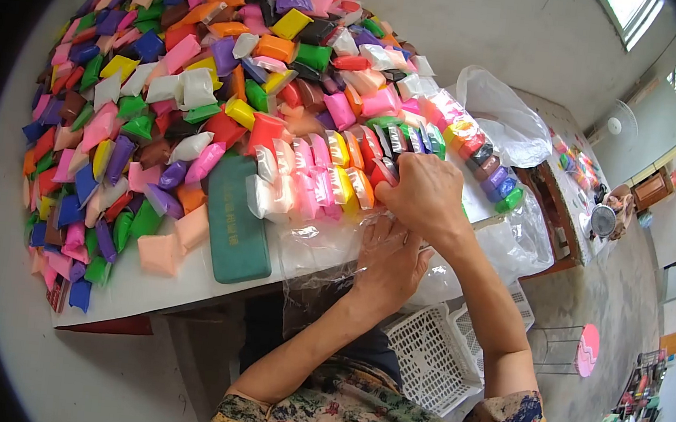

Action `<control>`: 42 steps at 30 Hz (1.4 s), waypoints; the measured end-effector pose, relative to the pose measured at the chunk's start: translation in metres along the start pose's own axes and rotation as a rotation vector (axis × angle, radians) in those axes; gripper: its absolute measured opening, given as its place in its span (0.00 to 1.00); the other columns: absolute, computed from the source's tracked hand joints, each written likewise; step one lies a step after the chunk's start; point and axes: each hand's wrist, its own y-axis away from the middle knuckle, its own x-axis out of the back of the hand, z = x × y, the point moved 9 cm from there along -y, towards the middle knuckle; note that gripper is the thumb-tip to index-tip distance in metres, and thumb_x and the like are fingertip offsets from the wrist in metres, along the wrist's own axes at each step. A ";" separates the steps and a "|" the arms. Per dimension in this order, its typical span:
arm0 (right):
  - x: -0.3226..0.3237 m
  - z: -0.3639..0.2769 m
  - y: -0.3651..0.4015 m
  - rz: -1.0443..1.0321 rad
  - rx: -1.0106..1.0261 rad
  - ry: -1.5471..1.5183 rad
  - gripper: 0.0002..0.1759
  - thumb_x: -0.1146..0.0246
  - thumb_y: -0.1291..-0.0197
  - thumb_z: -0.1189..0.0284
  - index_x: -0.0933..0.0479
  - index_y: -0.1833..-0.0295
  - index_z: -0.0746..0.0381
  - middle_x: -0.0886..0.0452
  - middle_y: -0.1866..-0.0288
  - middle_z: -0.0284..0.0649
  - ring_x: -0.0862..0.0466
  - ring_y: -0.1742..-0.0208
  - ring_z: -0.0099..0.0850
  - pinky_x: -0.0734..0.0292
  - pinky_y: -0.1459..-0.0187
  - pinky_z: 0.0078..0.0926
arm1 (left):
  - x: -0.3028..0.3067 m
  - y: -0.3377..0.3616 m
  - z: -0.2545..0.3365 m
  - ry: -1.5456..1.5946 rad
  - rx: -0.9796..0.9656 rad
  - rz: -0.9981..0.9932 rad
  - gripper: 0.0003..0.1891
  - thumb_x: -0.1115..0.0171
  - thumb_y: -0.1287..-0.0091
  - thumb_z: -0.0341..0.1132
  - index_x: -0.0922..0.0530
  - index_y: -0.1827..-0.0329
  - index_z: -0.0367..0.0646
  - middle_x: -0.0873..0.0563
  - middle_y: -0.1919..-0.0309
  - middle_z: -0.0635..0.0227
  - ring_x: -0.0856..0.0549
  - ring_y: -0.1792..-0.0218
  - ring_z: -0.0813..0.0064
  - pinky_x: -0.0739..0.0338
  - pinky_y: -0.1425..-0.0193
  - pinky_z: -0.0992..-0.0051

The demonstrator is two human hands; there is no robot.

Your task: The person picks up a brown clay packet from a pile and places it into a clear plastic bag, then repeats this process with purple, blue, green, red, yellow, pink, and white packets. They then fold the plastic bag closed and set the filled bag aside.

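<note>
Currently we note a white table with its edge nearest us, standing on a grey concrete floor. Most of its top is buried under a heap of packets in many colours: pink, blue, green, orange, white, brown. A flat green case lies at the near edge, just beside the heap.

A row of packets stands on edge between the case and our hands. The right hand is curled over the far end of that row, fingers closed on the packets there. The left hand sits just below it at the table edge, clasped on a clear bag that hangs over the edge; the two hands are close together, nearly touching.

A second bag, crumpled and clear, rests at the far corner. White baskets sit on the floor under the table. Further off we record a wall fan and a bright window.
</note>
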 end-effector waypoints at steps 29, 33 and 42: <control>-0.018 0.065 0.162 0.520 -0.284 -1.471 0.17 0.30 0.38 0.74 0.19 0.46 0.72 0.15 0.56 0.35 0.18 0.57 0.19 0.23 0.52 0.19 | 0.012 -0.006 -0.002 0.277 0.031 -0.132 0.36 0.44 0.38 0.23 0.38 0.22 0.31 0.25 0.33 0.41 0.28 0.32 0.41 0.44 0.22 0.51; -0.034 0.069 0.149 0.578 -0.267 -1.432 0.16 0.30 0.37 0.73 0.18 0.47 0.70 0.15 0.57 0.33 0.20 0.60 0.18 0.24 0.57 0.17 | 0.013 -0.005 -0.007 0.297 0.037 -0.108 0.35 0.46 0.41 0.19 0.36 0.25 0.28 0.24 0.35 0.39 0.28 0.33 0.39 0.40 0.24 0.52; -0.014 0.053 0.152 0.775 -0.221 -0.729 0.21 0.27 0.46 0.76 0.19 0.45 0.67 0.17 0.59 0.41 0.17 0.64 0.28 0.22 0.65 0.24 | 0.029 0.001 -0.002 0.330 0.138 -0.103 0.29 0.50 0.37 0.17 0.34 0.29 0.22 0.25 0.36 0.33 0.27 0.34 0.38 0.35 0.26 0.51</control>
